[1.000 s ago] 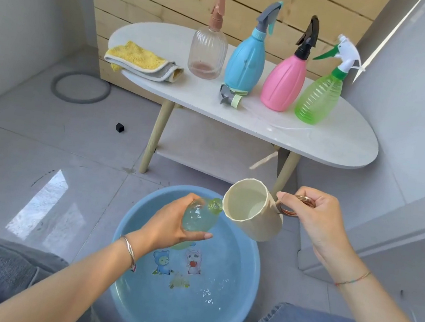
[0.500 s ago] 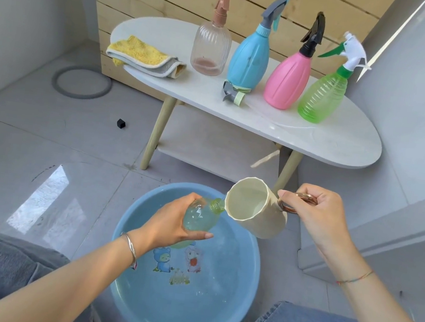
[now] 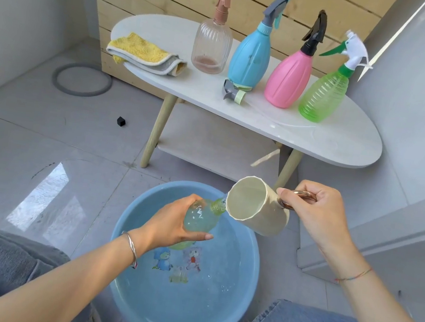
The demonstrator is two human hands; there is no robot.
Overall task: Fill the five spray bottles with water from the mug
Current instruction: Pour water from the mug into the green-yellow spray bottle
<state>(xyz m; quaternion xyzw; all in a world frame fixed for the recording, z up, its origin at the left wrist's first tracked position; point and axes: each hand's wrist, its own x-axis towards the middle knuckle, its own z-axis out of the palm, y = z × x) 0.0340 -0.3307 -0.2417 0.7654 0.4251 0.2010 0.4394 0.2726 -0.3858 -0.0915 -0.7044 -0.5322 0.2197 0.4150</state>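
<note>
My left hand grips a pale green bottle without its spray head, tilted over the blue basin. My right hand pinches the metal handle of a cream mug, tipped so its rim touches the bottle's neck. The bottle's grey and green spray head lies on the white table. Standing there are a clear pink bottle, a blue bottle, a pink bottle and a green bottle, all with heads on.
A folded yellow and grey cloth lies on the table's left end. The basin holds water and sits on the tiled floor between my knees. A small black cube and a grey ring lie on the floor at left.
The mug has tipped a little further toward the bottle's neck. My view has shifted slightly; both hands stay over the basin.
</note>
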